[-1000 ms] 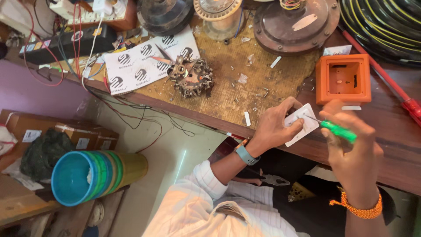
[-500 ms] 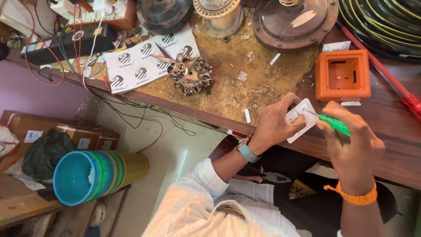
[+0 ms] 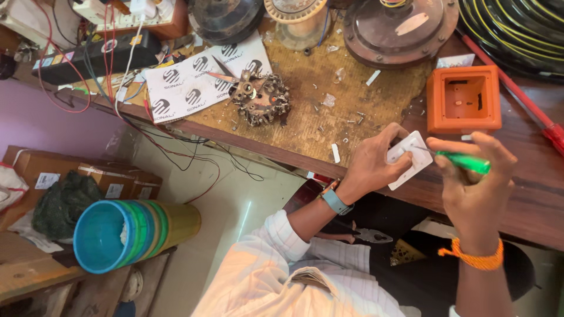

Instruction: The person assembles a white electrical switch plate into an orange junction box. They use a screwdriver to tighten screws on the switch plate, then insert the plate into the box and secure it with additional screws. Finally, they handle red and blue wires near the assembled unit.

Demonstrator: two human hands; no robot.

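My left hand (image 3: 371, 164) grips a small white switch plate (image 3: 411, 159) at the front edge of the wooden workbench (image 3: 305, 117). My right hand (image 3: 473, 182) is closed around a green-handled screwdriver (image 3: 465, 162), whose thin shaft points left onto the plate. An orange square plastic box (image 3: 463, 100), hollow and open on top, sits on the bench just behind both hands.
A metal motor winding (image 3: 260, 98) with scissors lies mid-bench on white printed sheets (image 3: 197, 82). Round motor housings (image 3: 399, 26), coiled cables (image 3: 517, 29), a red-handled tool (image 3: 531, 111) and tangled wires (image 3: 100, 53) crowd the back. Stacked coloured tubs (image 3: 126, 235) and cardboard boxes (image 3: 94, 179) stand lower left. Pliers (image 3: 367, 236) rest on my lap.
Both hands with the plate and screwdriver have shifted slightly up toward the orange box; the screwdriver stays against the plate.
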